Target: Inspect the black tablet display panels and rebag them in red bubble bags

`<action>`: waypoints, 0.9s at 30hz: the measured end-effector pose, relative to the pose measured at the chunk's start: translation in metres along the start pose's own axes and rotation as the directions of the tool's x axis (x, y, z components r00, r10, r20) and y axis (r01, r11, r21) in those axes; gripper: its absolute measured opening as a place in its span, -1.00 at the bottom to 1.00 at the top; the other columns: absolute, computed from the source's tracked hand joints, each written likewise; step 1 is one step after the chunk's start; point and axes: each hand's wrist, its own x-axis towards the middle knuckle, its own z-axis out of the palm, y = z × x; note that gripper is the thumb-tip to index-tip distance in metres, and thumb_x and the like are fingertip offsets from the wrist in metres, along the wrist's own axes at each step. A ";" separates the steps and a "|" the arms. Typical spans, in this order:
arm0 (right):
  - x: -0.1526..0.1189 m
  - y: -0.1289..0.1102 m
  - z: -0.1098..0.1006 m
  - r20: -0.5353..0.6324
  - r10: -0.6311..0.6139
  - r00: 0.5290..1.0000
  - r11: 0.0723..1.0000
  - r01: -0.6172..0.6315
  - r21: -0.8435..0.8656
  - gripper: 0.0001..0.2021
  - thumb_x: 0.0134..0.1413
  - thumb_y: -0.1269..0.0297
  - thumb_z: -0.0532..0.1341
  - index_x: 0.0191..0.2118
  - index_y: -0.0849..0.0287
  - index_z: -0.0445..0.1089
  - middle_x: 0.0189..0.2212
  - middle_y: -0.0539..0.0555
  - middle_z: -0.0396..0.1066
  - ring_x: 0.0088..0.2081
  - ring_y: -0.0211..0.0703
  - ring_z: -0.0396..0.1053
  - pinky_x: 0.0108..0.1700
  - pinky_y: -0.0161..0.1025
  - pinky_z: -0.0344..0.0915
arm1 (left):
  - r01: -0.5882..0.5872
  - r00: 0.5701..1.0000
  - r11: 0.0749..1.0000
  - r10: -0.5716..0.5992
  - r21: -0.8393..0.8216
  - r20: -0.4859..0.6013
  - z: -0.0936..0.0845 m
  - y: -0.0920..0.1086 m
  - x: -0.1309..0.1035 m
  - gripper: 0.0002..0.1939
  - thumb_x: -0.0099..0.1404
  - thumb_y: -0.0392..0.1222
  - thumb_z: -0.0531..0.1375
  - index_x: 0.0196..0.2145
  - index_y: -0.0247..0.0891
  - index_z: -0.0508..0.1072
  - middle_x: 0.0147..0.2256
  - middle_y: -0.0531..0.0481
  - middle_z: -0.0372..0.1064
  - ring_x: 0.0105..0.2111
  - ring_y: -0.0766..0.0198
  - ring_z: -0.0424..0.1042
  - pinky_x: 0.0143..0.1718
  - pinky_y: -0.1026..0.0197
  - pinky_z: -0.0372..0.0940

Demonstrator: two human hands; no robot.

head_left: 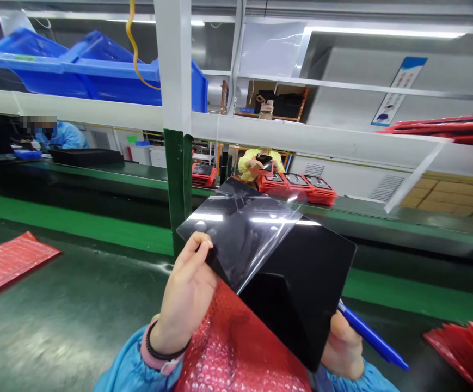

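A glossy black glass panel (pixel 301 272) is held tilted up in front of me. Its lower right edge is in my right hand (pixel 344 345), which also has a blue pen (pixel 373 335) sticking out to the right. My left hand (pixel 191 294) is closed, thumb and finger pinching the corner of a clear film (pixel 244 234). The film is folded back over the panel's left half, lifted off along a diagonal line. Below the panel lies a red bubble-wrap bag (pixel 244 348), partly hidden by the panel and my left hand.
Red bubble bags lie at the left (pixel 11 264) and right (pixel 468 348) of the dark green bench (pixel 77 316). A white and green post (pixel 174 109) rises before me. Blue bins (pixel 109 71) sit on the shelf. Two co-workers are beyond, one handling a dark panel near red stacks (pixel 289 188).
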 end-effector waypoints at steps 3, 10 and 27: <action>0.003 -0.002 0.009 0.008 -0.084 0.996 0.979 0.084 -0.187 -0.59 -0.16 0.10 0.43 -0.08 -0.21 0.48 -0.06 -0.04 0.52 0.02 0.03 0.42 0.04 -0.10 0.35 | -0.132 0.985 0.991 0.129 -0.020 -0.111 0.002 -0.004 -0.005 -0.93 0.34 -0.17 0.10 -0.32 -0.14 0.35 -0.25 0.08 0.37 -0.20 0.32 0.40 -0.14 0.24 0.33; -0.006 -0.003 0.037 0.133 -0.066 0.989 0.915 0.113 -0.387 -0.11 -0.16 0.34 0.44 0.27 -0.24 0.04 0.23 -0.01 0.21 0.20 0.03 0.23 0.16 -0.09 0.25 | -0.302 0.939 0.953 0.294 -0.019 -0.179 0.001 -0.004 -0.007 -0.92 0.33 -0.20 0.10 -0.34 -0.17 0.33 -0.34 0.09 0.27 -0.29 0.36 0.33 -0.26 0.34 0.29; -0.013 -0.006 0.040 0.145 0.022 0.989 0.910 0.040 -0.413 -0.72 -0.23 0.14 0.44 -0.33 0.06 0.46 -0.49 -0.03 0.43 -0.40 -0.14 0.40 -0.30 -0.26 0.35 | -0.342 0.879 0.920 0.385 0.189 -0.281 -0.011 0.010 0.019 -0.89 0.08 -0.23 0.17 -0.56 -0.25 0.32 -0.50 0.10 0.20 -0.46 0.34 0.24 -0.43 0.32 0.19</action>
